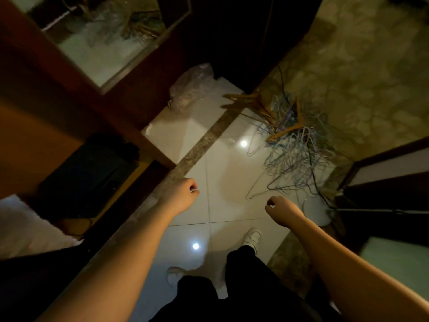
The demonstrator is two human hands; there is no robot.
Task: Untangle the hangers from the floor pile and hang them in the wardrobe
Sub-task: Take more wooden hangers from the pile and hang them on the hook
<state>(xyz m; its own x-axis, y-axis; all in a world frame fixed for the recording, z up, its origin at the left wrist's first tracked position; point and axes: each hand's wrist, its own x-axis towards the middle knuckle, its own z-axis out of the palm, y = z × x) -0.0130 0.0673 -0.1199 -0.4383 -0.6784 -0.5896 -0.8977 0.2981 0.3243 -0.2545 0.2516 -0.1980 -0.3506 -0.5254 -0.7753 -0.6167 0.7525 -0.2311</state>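
Your hanger pile (pixel 294 140) lies tangled on the floor (pixel 232 173) at right of centre; no hanger appears hung, so nearly all work remains. Count: a few wooden hangers (pixel 285 129); wire hangers too knotted to count. Your left hand (pixel 183 194) and right hand (pixel 281 206) each show a loosely curled, empty grip.

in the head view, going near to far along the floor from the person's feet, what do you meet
white shoe → right hand → lone wire hanger → tangled pile of wire hangers → wooden hangers → clear plastic bag
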